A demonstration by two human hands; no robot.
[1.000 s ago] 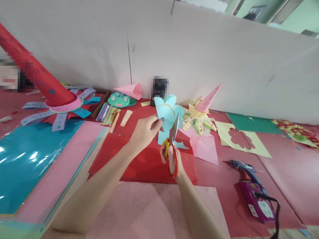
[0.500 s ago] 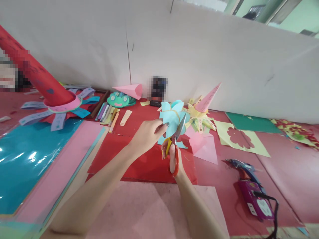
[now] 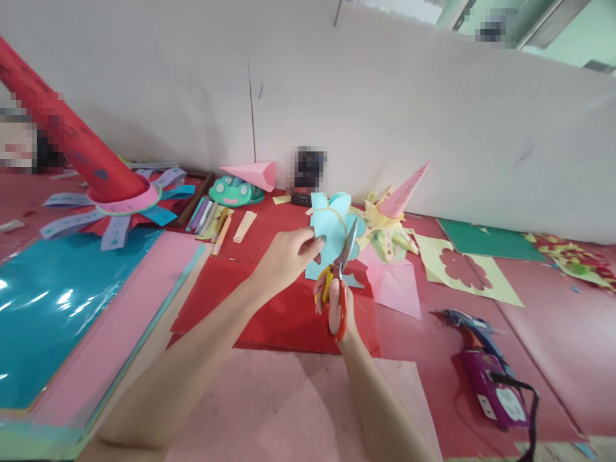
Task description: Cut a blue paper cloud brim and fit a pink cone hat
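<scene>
Between finger and thumb, my left hand point(image 3: 293, 256) pinches a light blue paper cut-out point(image 3: 332, 234) with rounded, petal-like edges and a drawn outline. My right hand point(image 3: 339, 305) is closed around the yellow and red handles of a pair of scissors point(image 3: 342, 273). The blades point up and lie against the right side of the blue paper. Below the scissors, a light blue scrap point(image 3: 355, 280) shows beside my right hand. Both hands are above red sheets point(image 3: 283, 317) on the table.
At right stand a glue gun point(image 3: 469, 324) and a purple power strip point(image 3: 495, 391) with a black cord. A yellow sheet point(image 3: 503, 285) has a flower-shaped hole. Left are a red paper tube point(image 3: 72, 128), a teal sheet point(image 3: 72, 308) and markers point(image 3: 202, 215). A pink cone point(image 3: 404, 189) stands behind.
The blue paper has turned slightly in my left hand, and its upper left edge now looks straighter. The scissors stay at its right side. The view has shifted a little.
</scene>
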